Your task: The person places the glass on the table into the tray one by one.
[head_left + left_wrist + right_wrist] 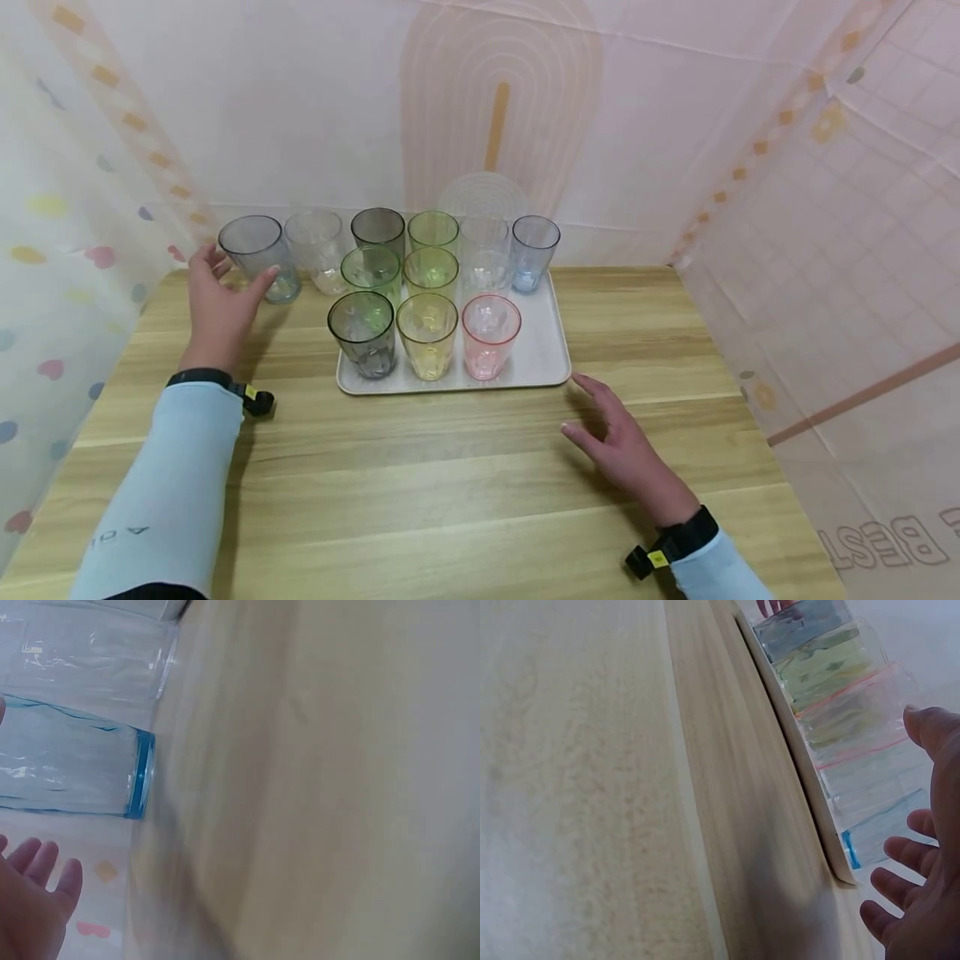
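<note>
We judge the reach is under way: the blue-grey tumbler (257, 254) stands off the tray (542, 358) at its ten o'clock, our left hand (219, 308) spread beside it (no grip), right hand (624, 450) open, so next comes closing round it.

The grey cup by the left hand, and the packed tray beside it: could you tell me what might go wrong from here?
1. The grey cup stands off the tray near the table's back left corner; the left hand could tip it.
2. Cups on the tray stand crowded; a nudge from the right hand could topple the pink cup.
</note>
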Demonstrator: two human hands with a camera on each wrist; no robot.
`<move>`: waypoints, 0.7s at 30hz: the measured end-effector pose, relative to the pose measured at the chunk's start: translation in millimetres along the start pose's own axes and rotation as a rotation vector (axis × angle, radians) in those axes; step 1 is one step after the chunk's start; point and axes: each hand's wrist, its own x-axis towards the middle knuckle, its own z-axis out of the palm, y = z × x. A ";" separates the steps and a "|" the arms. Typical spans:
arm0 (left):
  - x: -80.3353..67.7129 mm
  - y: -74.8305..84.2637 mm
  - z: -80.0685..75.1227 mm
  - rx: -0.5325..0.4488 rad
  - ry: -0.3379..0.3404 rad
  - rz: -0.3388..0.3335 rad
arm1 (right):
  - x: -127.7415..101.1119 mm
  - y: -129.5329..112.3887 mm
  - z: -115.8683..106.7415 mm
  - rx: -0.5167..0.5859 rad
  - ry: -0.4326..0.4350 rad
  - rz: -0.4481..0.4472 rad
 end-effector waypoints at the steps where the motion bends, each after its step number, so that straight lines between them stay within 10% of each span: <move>1: 2.6 1.2 0.7 -0.001 -0.003 0.009 | 0.1 -0.2 0.2 0.004 0.000 -0.001; 12: 9.3 8.5 4.8 0.008 -0.010 -0.007 | -0.2 -4.2 0.3 0.035 -0.018 0.020; 21: -29.8 19.8 -14.3 0.071 -0.028 -0.053 | -1.1 -3.2 2.0 0.051 -0.027 0.030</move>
